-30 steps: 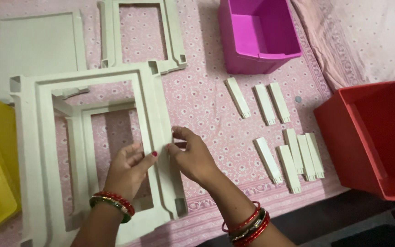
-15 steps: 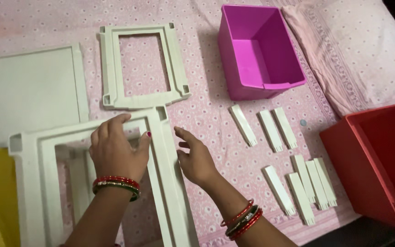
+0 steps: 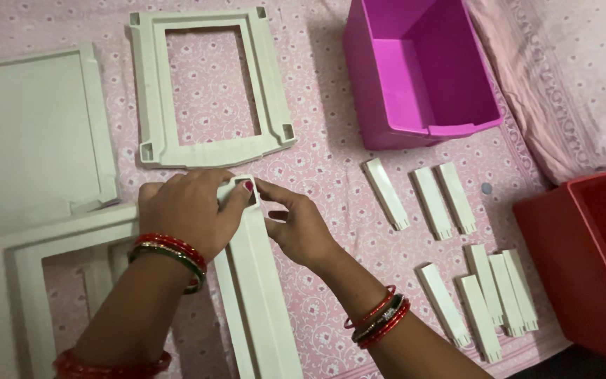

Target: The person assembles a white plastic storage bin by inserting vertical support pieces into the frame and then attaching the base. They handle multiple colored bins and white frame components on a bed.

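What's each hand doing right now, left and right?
Left hand: closed over the top corner of the white frame, gripping it.
Right hand: fingertips pinching the same corner from the right.

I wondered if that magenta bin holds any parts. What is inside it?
The magenta bin looks empty: only its own smooth floor and inner walls show. The strip of floor right behind its near wall is hidden, and the bin's top runs out of the picture.

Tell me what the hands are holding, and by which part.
Both hands, left hand and right hand, grip the white frame at its top right corner, fingers pinching the corner socket.
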